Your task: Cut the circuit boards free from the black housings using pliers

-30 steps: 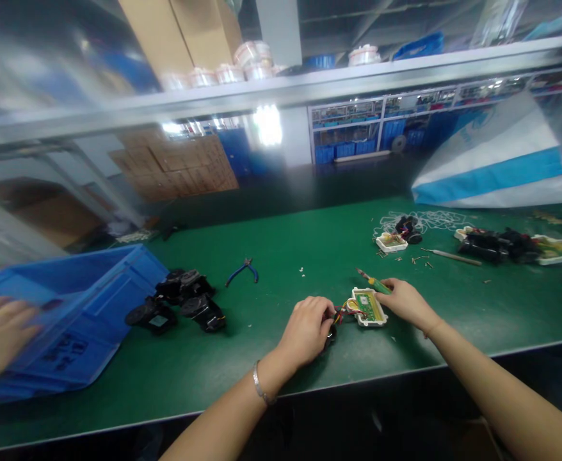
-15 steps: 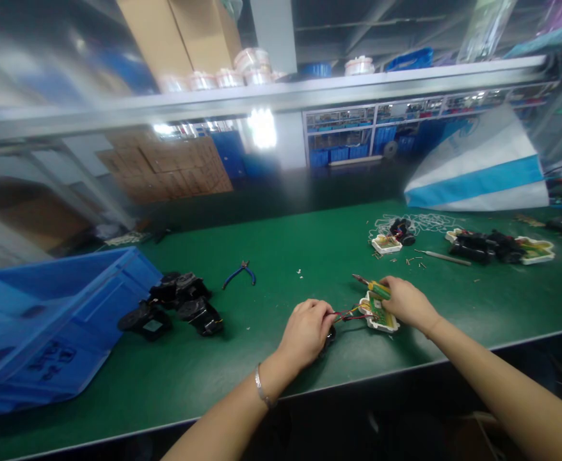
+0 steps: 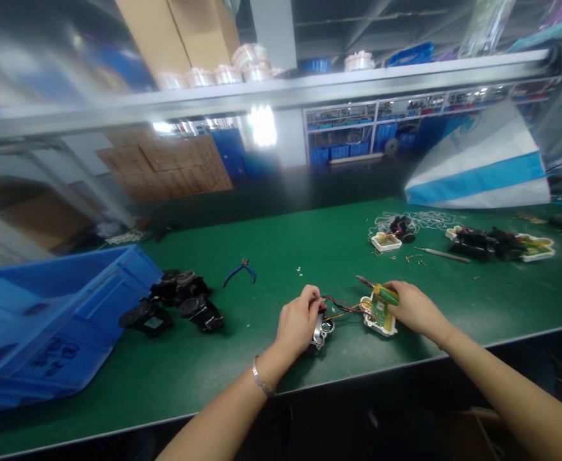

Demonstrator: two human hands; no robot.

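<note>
- The blue crate [image 3: 89, 358] stands at the far left of the table [image 3: 266, 250], with a cluster of black units [image 3: 199, 312] just beside it.
- Blue-handled pliers [image 3: 245, 264] lie open nearby.
- The left hand [image 3: 297, 321] is curled over a metal-faced part [image 3: 320, 331] near the table's front edge, its fingertips together where the wires emerge; exactly what they pinch is hidden.
- Red, black and yellow wires [image 3: 342, 307] run from this part to a circuit board [image 3: 379, 314] in a white housing [image 3: 377, 330].
- The right hand [image 3: 414, 308] grips a yellow-and-green-handled tool [image 3: 385, 294], its tip pointing away beyond the housing.
- The step in hand appears to be positioning the wired part; moving it further calls for slack in the wires and a steady housing.
- Farther right lie small screws [image 3: 408, 258] and a slim tool [image 3: 447, 255].
</note>
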